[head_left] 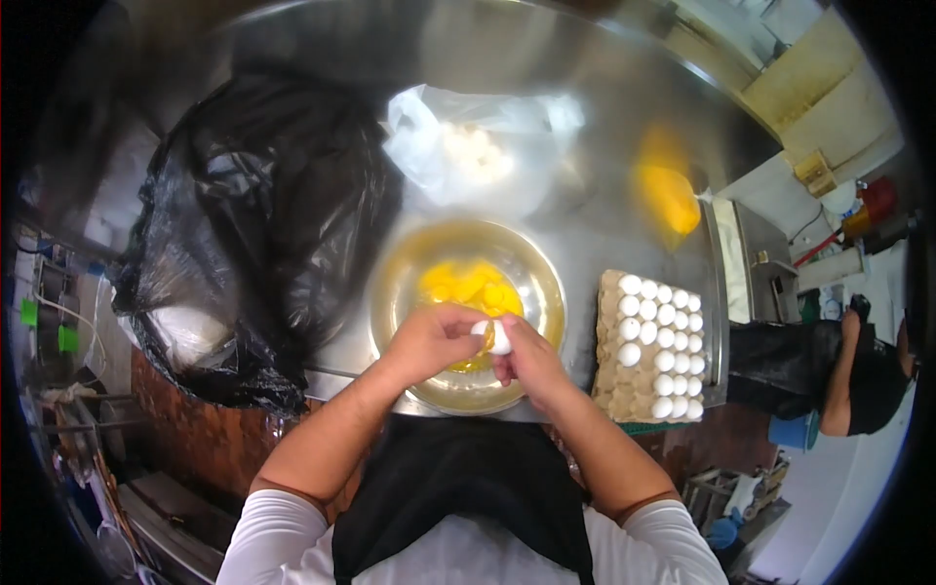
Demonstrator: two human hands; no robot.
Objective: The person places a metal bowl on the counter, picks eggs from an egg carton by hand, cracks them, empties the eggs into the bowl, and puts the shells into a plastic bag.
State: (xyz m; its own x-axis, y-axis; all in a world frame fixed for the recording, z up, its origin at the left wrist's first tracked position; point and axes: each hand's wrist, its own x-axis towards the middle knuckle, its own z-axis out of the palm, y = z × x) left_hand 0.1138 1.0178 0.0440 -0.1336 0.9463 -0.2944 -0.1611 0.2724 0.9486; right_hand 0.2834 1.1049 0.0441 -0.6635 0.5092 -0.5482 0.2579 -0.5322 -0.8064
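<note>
Over the near side of a steel bowl [390,263], my left hand [436,341] and my right hand [533,361] hold a cracked white egg [499,338] between them. Fingers of both hands are closed on the shell, and some yellow shows at its opening. Several yellow yolks [468,285] lie in the bowl below and beyond the hands. To the right of the bowl, a grey carton tray [612,390] holds several whole white eggs [666,339], with bare pockets at its near left.
A black plastic bag [283,214] covers the left of the steel table [604,224]. Behind the bowl lies a clear plastic bag [478,146] with pale pieces inside. A yellow item [671,195] stands at the back right. Another person [877,375] is at the far right.
</note>
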